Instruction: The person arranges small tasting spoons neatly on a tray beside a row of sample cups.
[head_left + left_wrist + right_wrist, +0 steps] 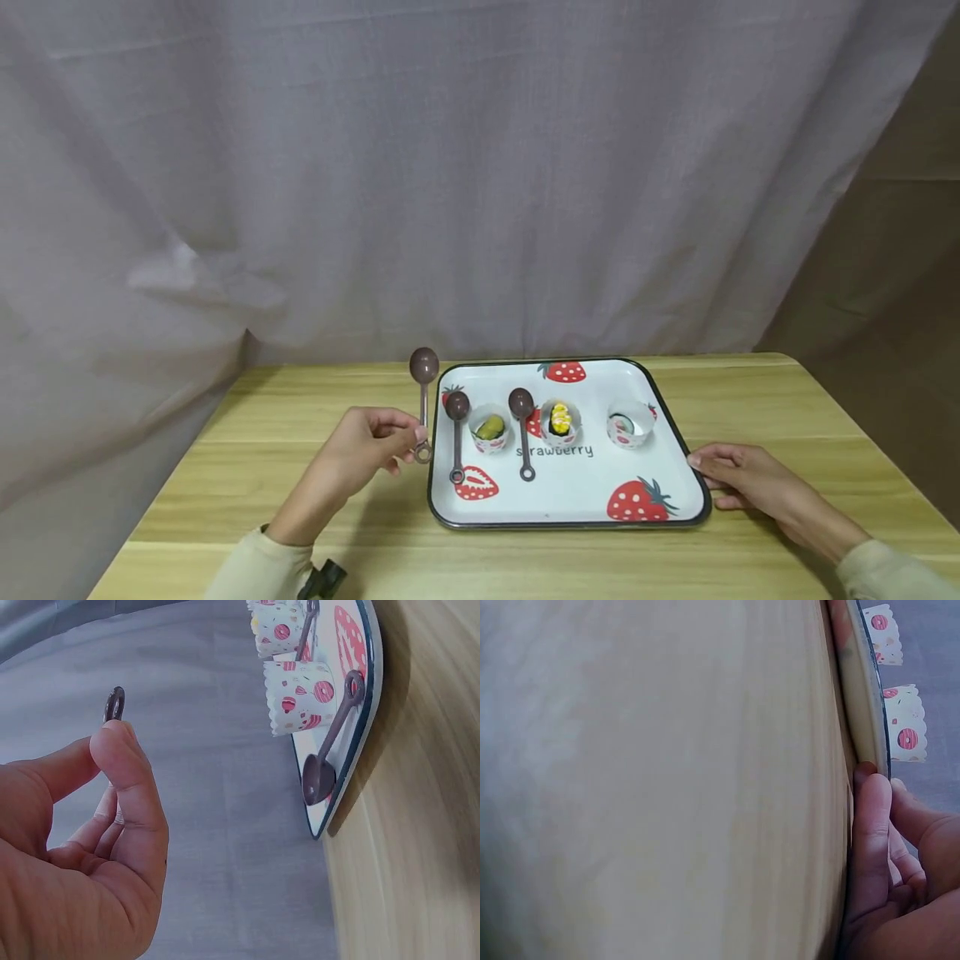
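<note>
Left hand (358, 450) pinches a brown ring-ended spoon (424, 368) by its handle just left of the strawberry-print tray (555, 502); right hand (759, 483) grips the tray's right rim; two matching spoons (457, 406) and three patterned paper cups (491, 447) sit on the tray.

The word "strawberry" (573, 452), one letter covered, is printed in lowercase on the white tray (570, 493).

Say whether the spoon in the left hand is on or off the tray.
Off: the left hand pinches the spoon near its ring end, left of the tray.
</note>
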{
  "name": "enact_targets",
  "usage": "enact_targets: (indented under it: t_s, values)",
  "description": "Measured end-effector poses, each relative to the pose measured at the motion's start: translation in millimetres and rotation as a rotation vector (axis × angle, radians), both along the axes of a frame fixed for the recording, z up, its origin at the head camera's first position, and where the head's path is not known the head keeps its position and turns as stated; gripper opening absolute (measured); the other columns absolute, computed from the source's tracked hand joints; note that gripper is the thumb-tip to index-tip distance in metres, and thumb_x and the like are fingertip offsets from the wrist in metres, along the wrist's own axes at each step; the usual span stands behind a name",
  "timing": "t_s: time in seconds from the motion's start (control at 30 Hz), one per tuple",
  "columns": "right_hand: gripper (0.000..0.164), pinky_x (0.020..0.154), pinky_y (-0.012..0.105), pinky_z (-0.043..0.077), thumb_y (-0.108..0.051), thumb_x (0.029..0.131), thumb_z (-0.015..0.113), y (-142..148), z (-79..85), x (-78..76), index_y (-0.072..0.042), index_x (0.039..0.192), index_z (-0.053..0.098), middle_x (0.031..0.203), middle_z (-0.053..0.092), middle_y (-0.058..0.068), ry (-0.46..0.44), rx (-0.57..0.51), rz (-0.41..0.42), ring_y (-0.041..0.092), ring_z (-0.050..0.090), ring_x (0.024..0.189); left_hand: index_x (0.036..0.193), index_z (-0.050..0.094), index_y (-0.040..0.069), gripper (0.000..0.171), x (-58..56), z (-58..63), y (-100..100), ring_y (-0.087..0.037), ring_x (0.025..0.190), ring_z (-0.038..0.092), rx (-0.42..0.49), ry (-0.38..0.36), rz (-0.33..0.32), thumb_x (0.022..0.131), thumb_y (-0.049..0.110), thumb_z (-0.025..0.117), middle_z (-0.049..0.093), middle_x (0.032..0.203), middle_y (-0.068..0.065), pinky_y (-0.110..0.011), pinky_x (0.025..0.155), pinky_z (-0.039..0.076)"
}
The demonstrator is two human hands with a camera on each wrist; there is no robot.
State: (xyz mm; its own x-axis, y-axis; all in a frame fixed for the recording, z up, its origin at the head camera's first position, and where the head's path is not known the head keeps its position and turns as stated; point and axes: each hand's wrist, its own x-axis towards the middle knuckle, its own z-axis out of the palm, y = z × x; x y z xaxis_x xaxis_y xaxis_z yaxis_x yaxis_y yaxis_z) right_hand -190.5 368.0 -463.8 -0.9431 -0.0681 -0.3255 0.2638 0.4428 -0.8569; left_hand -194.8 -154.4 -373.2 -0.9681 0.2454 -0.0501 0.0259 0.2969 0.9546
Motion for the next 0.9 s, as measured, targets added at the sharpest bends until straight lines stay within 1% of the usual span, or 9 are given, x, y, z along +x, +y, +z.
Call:
enact_targets:
  t_s: [0.2,0.43,0.47,0.53,0.67,0.77,0.9]
  values:
    - [0.038,0.069,0.028,0.061,-0.024,0.109,0.06,0.4,0.5,-0.2,0.009,0.128,0.064,0.101,0.067,-0.003,-0.005,-0.008,-0.006,0.008,0.063,0.083,0.109,0.073,-0.009,0.023,-1.1,0.5,6.3,-0.014,0.073,0.067,0.015,0.013,-0.016,0.098,0.011,0.072,0.072,0.078,-0.004,-0.027,0.06,0.057]
    - [0.037,0.068,0.027,0.061,-0.022,0.11,0.059,-0.6,-0.2,1.3,0.011,0.128,0.063,0.1,0.068,-0.003,0.011,-0.03,0.011,0.008,0.064,0.083,0.109,0.073,-0.009,0.021,-3.6,-1.8,10.1,-0.015,0.073,0.068,0.009,-0.012,-0.034,0.099,0.009,0.071,0.075,0.082,-0.005,-0.026,0.059,0.056]
    - [0.036,0.068,0.027,0.061,-0.022,0.109,0.06,-1.1,-0.5,1.7,0.01,0.127,0.064,0.099,0.067,-0.003,0.003,-0.026,-0.002,0.008,0.063,0.082,0.109,0.073,-0.009,0.021,-4.2,-1.9,11.3,-0.016,0.073,0.068,0.006,-0.015,-0.034,0.099,0.009,0.072,0.075,0.082,-0.005,-0.026,0.059,0.057]
    - [0.037,0.068,0.027,0.061,-0.022,0.109,0.06,-1.6,-0.8,2.0,0.009,0.128,0.063,0.099,0.067,-0.003,-0.005,-0.026,-0.012,0.009,0.064,0.082,0.11,0.073,-0.009,0.022,-5.1,-1.7,13.5,-0.016,0.073,0.069,0.0,-0.015,-0.04,0.099,0.01,0.072,0.075,0.082,-0.005,-0.027,0.059,0.057]
    - [0.041,0.069,0.027,0.061,-0.022,0.11,0.058,-1.8,0.2,2.0,0.013,0.132,0.06,0.104,0.069,-0.003,0.005,-0.028,-0.005,0.007,0.065,0.087,0.111,0.073,-0.008,0.022,-6.9,-1.3,17.1,-0.016,0.074,0.069,-0.013,-0.012,-0.041,0.099,0.011,0.071,0.074,0.08,-0.004,-0.028,0.059,0.057]
    - [0.041,0.068,0.027,0.061,-0.02,0.111,0.056,-2.1,0.9,1.4,0.014,0.132,0.059,0.105,0.069,-0.003,0.022,-0.017,0.005,0.006,0.064,0.087,0.111,0.073,-0.007,0.021,-8.5,-2.0,18.0,-0.015,0.074,0.068,-0.017,-0.008,-0.042,0.1,0.011,0.071,0.073,0.08,-0.004,-0.029,0.059,0.057]
    - [0.04,0.068,0.028,0.061,-0.02,0.11,0.057,-2.3,0.4,1.2,0.014,0.132,0.059,0.105,0.069,-0.003,0.014,-0.005,-0.009,0.006,0.063,0.086,0.111,0.074,-0.007,0.021,-11.2,-3.5,19.7,-0.015,0.074,0.067,-0.024,0.003,-0.042,0.1,0.01,0.07,0.073,0.082,-0.004,-0.027,0.057,0.054]
